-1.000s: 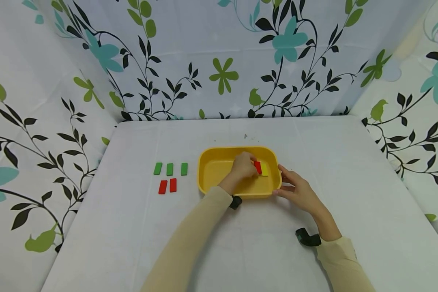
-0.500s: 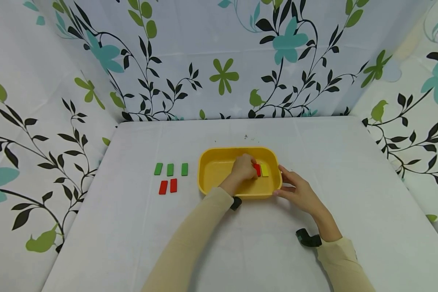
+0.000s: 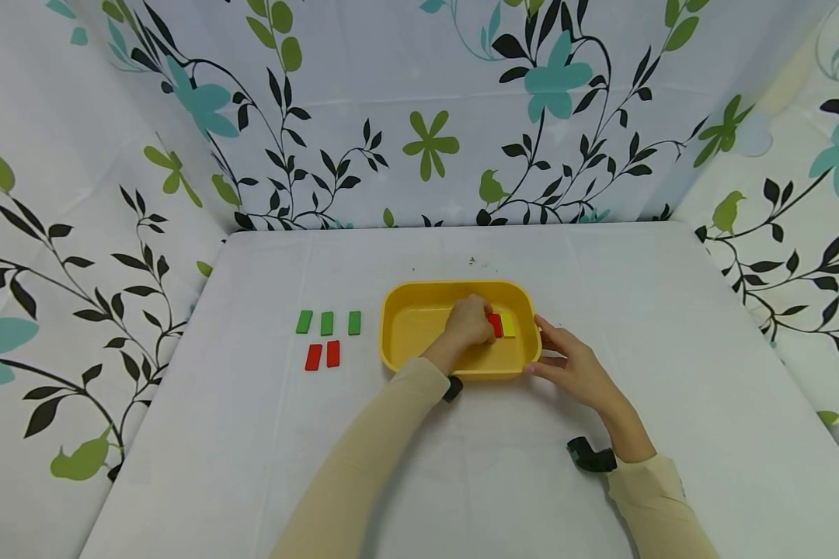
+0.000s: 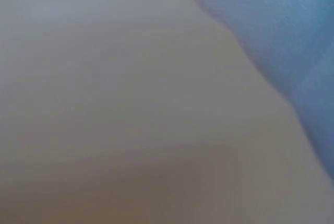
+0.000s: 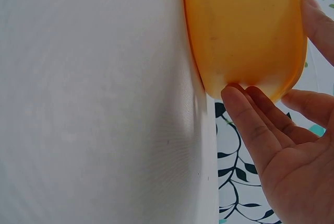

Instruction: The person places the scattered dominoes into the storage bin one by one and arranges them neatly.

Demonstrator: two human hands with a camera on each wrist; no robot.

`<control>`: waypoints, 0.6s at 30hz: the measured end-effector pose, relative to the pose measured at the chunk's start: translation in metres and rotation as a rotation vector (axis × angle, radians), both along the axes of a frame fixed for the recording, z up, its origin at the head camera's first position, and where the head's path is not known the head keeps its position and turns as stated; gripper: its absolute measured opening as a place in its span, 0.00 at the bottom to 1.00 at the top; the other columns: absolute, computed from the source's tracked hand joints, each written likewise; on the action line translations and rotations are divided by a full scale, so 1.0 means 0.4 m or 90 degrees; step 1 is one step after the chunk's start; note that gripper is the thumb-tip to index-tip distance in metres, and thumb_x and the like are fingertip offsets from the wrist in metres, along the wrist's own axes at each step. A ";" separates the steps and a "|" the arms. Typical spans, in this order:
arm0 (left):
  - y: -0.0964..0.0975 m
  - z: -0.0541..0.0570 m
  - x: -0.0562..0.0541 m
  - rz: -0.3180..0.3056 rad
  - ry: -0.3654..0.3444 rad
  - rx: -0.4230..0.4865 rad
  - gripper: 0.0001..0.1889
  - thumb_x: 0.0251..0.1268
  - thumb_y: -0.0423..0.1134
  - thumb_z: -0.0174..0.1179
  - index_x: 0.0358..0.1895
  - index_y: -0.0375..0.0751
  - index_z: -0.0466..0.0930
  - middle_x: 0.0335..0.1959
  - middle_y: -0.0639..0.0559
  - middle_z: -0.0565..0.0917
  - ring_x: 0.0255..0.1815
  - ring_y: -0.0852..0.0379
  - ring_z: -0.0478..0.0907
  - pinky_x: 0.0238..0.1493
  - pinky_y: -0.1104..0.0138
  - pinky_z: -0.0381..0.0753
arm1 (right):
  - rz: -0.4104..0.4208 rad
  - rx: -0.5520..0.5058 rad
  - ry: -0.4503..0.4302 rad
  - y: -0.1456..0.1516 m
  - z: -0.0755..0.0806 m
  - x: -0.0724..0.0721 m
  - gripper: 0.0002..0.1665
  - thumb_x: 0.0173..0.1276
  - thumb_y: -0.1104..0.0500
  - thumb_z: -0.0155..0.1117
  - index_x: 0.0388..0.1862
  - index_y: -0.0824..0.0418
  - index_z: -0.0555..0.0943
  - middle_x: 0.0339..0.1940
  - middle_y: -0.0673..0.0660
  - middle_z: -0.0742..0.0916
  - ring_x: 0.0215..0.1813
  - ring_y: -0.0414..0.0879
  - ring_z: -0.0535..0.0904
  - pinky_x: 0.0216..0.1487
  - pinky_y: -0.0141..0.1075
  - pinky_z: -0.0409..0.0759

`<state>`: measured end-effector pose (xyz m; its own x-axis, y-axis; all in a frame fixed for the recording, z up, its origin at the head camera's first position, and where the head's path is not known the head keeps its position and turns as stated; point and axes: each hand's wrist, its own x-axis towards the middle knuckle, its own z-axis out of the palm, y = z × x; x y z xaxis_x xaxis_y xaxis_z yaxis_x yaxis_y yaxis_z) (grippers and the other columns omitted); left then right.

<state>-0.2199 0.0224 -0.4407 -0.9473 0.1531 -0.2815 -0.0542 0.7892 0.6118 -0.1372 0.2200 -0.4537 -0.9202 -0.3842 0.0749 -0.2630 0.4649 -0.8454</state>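
My left hand [image 3: 469,320] reaches down into the yellow tray [image 3: 409,318], its fingers bent and pinching a small red block [image 3: 496,324]. Part of that block is hidden behind the fingertips. A yellow block [image 3: 508,325] lies right beside it, toward the tray's right end. At that end, my right hand [image 3: 572,365] rests spread thumb and fingers against the outer wall. The right wrist view shows its fingers [image 5: 249,117] fairly straight, tips touching the tray's end. Only a blurred pale surface fills most of the left wrist view.
Left of the tray, several green blocks [image 3: 327,323] stand in a row on the white table [image 3: 419,473]. Two red blocks [image 3: 323,355] lie just in front of them. Leaf-patterned cloth [image 3: 429,147] hangs behind the table and at both sides.
The red block at my left fingertips has settled slightly lower, flat beside the yellow block. My left fingers have shifted a little with it; the right hand and tray stay in place.
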 end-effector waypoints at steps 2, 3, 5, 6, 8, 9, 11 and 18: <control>0.001 -0.002 -0.001 0.001 0.000 -0.005 0.25 0.53 0.32 0.71 0.58 0.38 0.80 0.52 0.47 0.83 0.48 0.52 0.75 0.53 0.66 0.80 | 0.001 0.002 0.004 0.000 0.000 -0.001 0.50 0.61 0.59 0.71 0.78 0.60 0.56 0.57 0.64 0.77 0.64 0.62 0.76 0.56 0.44 0.78; 0.002 -0.003 -0.001 0.001 -0.001 -0.008 0.25 0.53 0.32 0.71 0.58 0.38 0.80 0.52 0.47 0.83 0.48 0.52 0.75 0.53 0.66 0.80 | 0.002 0.004 0.005 0.000 -0.001 -0.001 0.50 0.62 0.59 0.71 0.78 0.60 0.56 0.57 0.64 0.77 0.64 0.62 0.75 0.56 0.44 0.78; 0.003 -0.003 -0.001 -0.001 0.000 -0.013 0.25 0.53 0.32 0.72 0.58 0.38 0.80 0.53 0.47 0.82 0.49 0.52 0.75 0.53 0.66 0.79 | 0.002 0.006 0.010 0.001 -0.003 -0.002 0.50 0.62 0.58 0.71 0.78 0.61 0.56 0.57 0.65 0.77 0.63 0.63 0.75 0.56 0.44 0.78; 0.003 -0.003 0.000 -0.003 0.000 -0.014 0.26 0.53 0.32 0.72 0.58 0.38 0.80 0.53 0.47 0.82 0.49 0.52 0.75 0.53 0.66 0.79 | 0.001 0.008 0.012 0.001 -0.004 -0.002 0.50 0.62 0.58 0.71 0.78 0.61 0.56 0.57 0.65 0.77 0.63 0.64 0.75 0.56 0.43 0.79; 0.004 -0.001 0.000 -0.008 0.001 -0.018 0.26 0.53 0.33 0.72 0.59 0.38 0.80 0.54 0.47 0.82 0.50 0.52 0.75 0.54 0.66 0.79 | 0.000 0.008 0.011 0.001 -0.005 -0.001 0.50 0.62 0.58 0.70 0.78 0.61 0.56 0.57 0.65 0.77 0.63 0.64 0.75 0.56 0.43 0.79; 0.003 0.000 0.001 -0.009 0.002 -0.018 0.26 0.53 0.33 0.72 0.59 0.38 0.80 0.54 0.47 0.82 0.50 0.52 0.75 0.54 0.66 0.79 | 0.000 0.006 0.009 0.001 -0.005 -0.001 0.50 0.62 0.58 0.71 0.78 0.61 0.56 0.57 0.65 0.77 0.63 0.63 0.75 0.56 0.43 0.78; 0.003 0.001 0.001 -0.012 0.003 -0.018 0.27 0.53 0.33 0.72 0.59 0.38 0.80 0.54 0.47 0.82 0.51 0.51 0.75 0.55 0.66 0.79 | 0.000 0.002 0.005 0.001 -0.004 -0.001 0.50 0.62 0.59 0.71 0.78 0.60 0.56 0.58 0.65 0.77 0.63 0.63 0.75 0.56 0.43 0.78; 0.003 -0.003 -0.001 -0.019 0.010 -0.017 0.26 0.51 0.34 0.74 0.57 0.39 0.81 0.53 0.48 0.83 0.51 0.51 0.74 0.55 0.65 0.78 | 0.006 -0.002 -0.003 0.000 -0.002 -0.001 0.51 0.62 0.58 0.71 0.79 0.59 0.55 0.59 0.64 0.76 0.64 0.62 0.75 0.57 0.44 0.78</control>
